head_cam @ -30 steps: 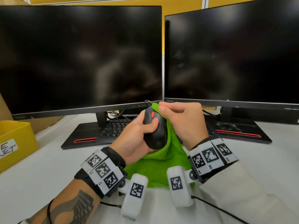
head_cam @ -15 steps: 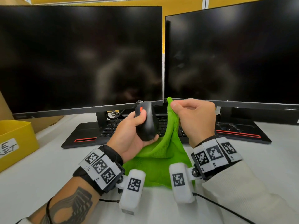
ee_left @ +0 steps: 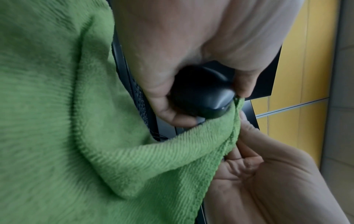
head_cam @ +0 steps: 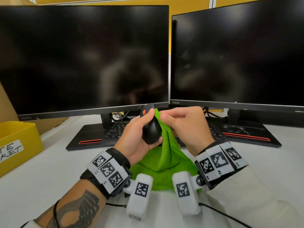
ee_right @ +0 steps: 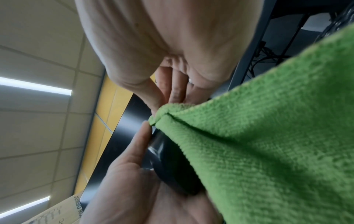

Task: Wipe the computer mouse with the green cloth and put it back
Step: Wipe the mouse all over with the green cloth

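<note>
At centre of the head view, just below the gap between the two screens, held clear of the desk: black computer mouse (head_cam: 151, 129), upright, red scroll wheel facing up at 11 o'clock. Wrapped around it from 7 o'clock, left hand (head_cam: 136, 137), thumb across the top near the wheel, fingers curled under the body, a firm hold on the mouse. Pressed against the mouse's side at 3 o'clock, green cloth (head_cam: 166, 158), one corner pulled up into a peak and the rest trailing down to 6 o'clock, spread on the white desk (head_cam: 49, 178). Pinching that raised corner at 3 o'clock of the mouse, right hand (head_cam: 184, 127), thumb and forefinger tight on the fabric, other fingers curled in. Same contact in the left wrist view: mouse (ee_left: 201, 94) gripped in the fingers with the cloth (ee_left: 76, 121) folded against its underside. Likewise from the right wrist: cloth (ee_right: 268, 136) draped over the mouse (ee_right: 168, 160). Behind the hands at 12 o'clock, black keyboard (head_cam: 118, 129) tucked under the left monitor (head_cam: 82, 55); at 1 o'clock, right monitor (head_cam: 238, 55), both screens dark. Far out at 9 o'clock, yellow bin (head_cam: 18, 142) with a handwritten label, lettering only partly readable.
</note>
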